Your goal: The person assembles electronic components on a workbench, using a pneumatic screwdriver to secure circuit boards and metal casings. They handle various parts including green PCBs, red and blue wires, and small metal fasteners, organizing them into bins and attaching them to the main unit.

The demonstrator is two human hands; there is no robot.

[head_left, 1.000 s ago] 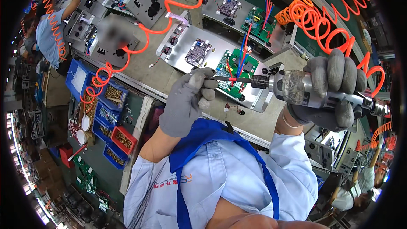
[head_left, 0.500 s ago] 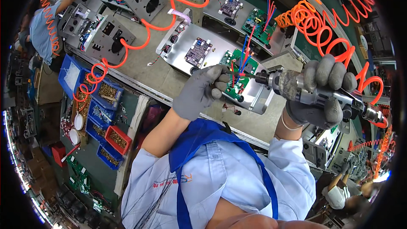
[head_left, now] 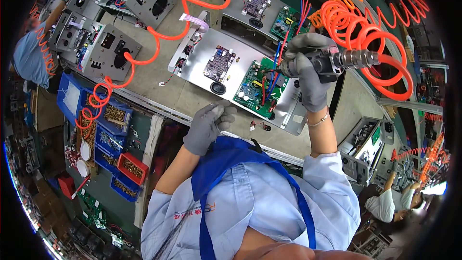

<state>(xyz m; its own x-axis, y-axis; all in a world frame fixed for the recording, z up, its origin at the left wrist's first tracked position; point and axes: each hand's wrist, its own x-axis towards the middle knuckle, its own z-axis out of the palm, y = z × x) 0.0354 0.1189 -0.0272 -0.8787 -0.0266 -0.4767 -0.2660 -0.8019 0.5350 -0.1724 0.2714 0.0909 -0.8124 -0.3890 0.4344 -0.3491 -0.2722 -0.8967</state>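
In a grey glove, my right hand (head_left: 313, 84) grips a pneumatic screwdriver (head_left: 344, 60) whose orange hose trails off to the right. Its bit end points left at the green circuit board (head_left: 250, 88), over the red and blue wires; whether the tip touches is hidden. That board lies on a silvery metal chassis (head_left: 199, 74), beside a smaller dark board (head_left: 219, 63). My left hand (head_left: 208, 127), also gloved, is just off the chassis's near edge with its fingers curled together. What it may hold is too small to make out.
Blue bins (head_left: 111, 139) and a red bin (head_left: 132, 167) of small fasteners sit at left. Coiled orange hoses (head_left: 346, 24) hang above. More chassis units (head_left: 108, 48) stand at the back left, another (head_left: 250, 7) behind mine. A co-worker (head_left: 33, 55) works at far left.
My left hand has drawn back from the bit toward me. My right hand has swung the screwdriver left and farther out, over the green board.
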